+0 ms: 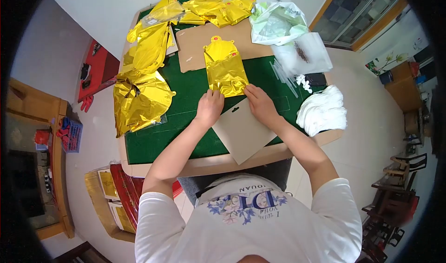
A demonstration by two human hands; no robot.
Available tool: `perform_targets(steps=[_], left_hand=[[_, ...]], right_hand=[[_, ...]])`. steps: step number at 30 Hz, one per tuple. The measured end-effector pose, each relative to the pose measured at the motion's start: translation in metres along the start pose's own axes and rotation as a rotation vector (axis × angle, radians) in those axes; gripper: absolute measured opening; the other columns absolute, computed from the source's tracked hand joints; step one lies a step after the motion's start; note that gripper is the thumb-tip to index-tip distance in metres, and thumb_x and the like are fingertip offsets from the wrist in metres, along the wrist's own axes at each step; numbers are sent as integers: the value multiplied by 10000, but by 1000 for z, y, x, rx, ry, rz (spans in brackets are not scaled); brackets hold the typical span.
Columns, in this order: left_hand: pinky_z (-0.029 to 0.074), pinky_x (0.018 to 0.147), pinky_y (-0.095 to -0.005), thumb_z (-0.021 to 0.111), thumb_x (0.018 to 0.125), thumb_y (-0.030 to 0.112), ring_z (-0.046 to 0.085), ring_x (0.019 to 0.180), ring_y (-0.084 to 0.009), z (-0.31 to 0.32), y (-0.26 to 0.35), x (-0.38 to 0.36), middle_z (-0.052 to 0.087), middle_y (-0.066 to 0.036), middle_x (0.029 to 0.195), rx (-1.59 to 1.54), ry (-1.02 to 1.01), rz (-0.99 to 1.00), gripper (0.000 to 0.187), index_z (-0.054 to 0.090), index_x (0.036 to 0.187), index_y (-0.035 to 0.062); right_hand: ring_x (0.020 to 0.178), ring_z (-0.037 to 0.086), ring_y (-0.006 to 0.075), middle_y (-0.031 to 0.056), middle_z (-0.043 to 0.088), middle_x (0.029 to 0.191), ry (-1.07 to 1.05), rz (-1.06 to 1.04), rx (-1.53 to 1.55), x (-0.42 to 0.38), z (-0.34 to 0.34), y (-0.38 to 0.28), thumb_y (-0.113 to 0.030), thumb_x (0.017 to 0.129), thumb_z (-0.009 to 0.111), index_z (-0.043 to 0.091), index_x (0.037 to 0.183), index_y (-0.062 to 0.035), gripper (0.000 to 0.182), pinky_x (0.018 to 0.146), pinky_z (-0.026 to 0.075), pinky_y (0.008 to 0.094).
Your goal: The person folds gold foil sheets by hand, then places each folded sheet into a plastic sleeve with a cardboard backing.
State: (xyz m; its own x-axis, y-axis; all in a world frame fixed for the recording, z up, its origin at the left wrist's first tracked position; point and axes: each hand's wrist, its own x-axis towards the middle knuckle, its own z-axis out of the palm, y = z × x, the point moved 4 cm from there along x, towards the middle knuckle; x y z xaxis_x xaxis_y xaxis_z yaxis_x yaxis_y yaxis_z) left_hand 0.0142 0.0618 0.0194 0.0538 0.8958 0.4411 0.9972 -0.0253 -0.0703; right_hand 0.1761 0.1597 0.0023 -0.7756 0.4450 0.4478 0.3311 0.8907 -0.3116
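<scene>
A: Head view: I am pressing both hands flat, the left hand [210, 106] and the right hand [261, 104], on the bottom edge of the folded gold foil balloon [226, 69].

B: Why there?

A: It is lying on the green counter [186, 93], just above the cardboard card [242, 132]; my open fingers are keeping the fold down.

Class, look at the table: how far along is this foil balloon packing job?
Done: nothing clearly finished shows. In hand: left hand and right hand press a folded balloon above a card. Left: loose balloons and more heaped on the table.
</scene>
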Motion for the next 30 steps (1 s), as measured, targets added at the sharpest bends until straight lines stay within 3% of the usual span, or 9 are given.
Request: perform_targets(steps=[7,13,16,19,21,24,30], left_hand=[[496,646,-324,605,690,66,550,750,-231,-15,12,-26,521,-73,771,-88,5,-9,67,555,735,60],[512,680,-347,633,668,57,557,798,-240,-30,22,-42,538,-71,793,-198,5,-8,135,574,789,58],[516,717,-353,629,714,49,574,839,-244,-37,24,-33,572,-69,835,-216,-114,-78,103,591,809,57],[505,822,-362,626,774,61,585,962,-271,-39,30,-6,621,-93,965,-367,-51,-101,147,625,918,32],[441,974,-397,620,829,111,531,1156,-307,-19,33,13,592,-133,1187,-372,-3,92,309,601,1124,20],[351,1066,-451,597,858,185,450,1266,-310,2,30,30,524,-144,1311,-309,-52,120,418,552,1249,43],[269,1120,-481,478,957,321,356,1357,-316,33,25,20,418,-137,1440,-373,-121,41,458,471,1366,114]], right_hand=[[1229,507,312,159,560,1267,-50,22,-12,-24,-15,-28,-12,817,530,568,1197,17,384,1056,383,436],[1243,487,330,155,543,1279,-66,31,-4,-43,-18,-39,3,806,560,547,1232,3,426,1061,380,448],[1270,463,310,166,532,1299,-83,36,-12,-45,-15,-38,-19,802,532,553,1223,20,423,1086,343,442],[1268,464,315,168,534,1298,-78,32,1,-44,-15,-38,-22,799,538,549,1229,21,433,1085,342,447],[1267,465,317,168,534,1299,-79,25,-8,-45,-14,-38,-23,799,539,548,1232,21,435,1084,344,448],[1265,467,321,167,536,1296,-69,21,-18,-46,-13,-37,-22,801,541,550,1227,22,428,1080,347,453],[1198,515,324,170,562,1241,-28,31,30,-40,-22,-39,-10,813,547,577,1185,1,373,1036,393,436]])
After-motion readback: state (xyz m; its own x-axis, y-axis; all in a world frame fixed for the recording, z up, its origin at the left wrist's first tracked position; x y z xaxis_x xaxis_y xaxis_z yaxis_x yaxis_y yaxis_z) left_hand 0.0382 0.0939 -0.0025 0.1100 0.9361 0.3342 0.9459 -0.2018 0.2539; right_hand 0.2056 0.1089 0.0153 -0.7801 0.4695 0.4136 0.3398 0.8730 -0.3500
